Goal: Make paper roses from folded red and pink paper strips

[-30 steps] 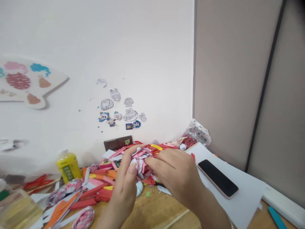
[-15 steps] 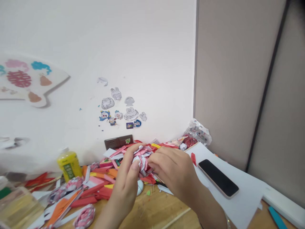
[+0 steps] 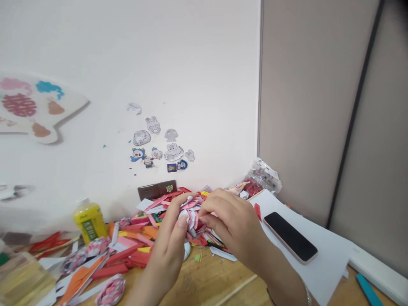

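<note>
A ball of folded pink and white paper strips is held up over the wooden table. My left hand wraps round its left side, thumb at the front and fingers behind. On the right side of the ball, my right hand is curled, with thumb and forefinger pinched at its edge. Whatever lies between those fingertips is too small to make out. A similar pink and white paper ball lies on the table at the lower left.
Heaped coloured paper strips cover the table's back and left. A yellow bottle stands by the wall, near a clear container. On white paper at right lies a phone; a teal strip is beyond it.
My right hand has risen slightly, its fingers drawing into a tighter pinch at the ball's right edge. My left hand keeps its grasp on the ball. The view has shifted a little.
</note>
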Available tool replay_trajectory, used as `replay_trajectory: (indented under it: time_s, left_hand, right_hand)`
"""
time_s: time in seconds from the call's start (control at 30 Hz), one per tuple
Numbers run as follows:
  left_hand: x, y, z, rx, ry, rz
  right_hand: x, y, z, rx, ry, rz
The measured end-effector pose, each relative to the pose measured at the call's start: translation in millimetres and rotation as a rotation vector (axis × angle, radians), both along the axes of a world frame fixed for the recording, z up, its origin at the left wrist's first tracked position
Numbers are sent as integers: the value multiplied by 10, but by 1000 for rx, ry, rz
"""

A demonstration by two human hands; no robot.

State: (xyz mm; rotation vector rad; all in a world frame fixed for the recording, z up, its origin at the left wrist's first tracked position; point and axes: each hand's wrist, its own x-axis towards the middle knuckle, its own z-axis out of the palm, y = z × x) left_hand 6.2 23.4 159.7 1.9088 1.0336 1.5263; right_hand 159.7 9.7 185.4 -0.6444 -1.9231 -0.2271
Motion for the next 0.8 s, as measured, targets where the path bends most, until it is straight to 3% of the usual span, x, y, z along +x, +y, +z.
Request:
replay_trajectory:
  time_s: [0.3, 0.53, 0.8]
  left_hand:
    - [15, 4, -5, -31, 6, -81]
    - [10, 74, -33, 45, -166, -31]
    - [14, 38, -22, 56, -124, -11]
  right_hand:
    - [84, -54, 21, -239, 19, 49]
    - [79, 3, -28, -87, 66, 19]
    - [58, -10, -32, 52, 35, -43]
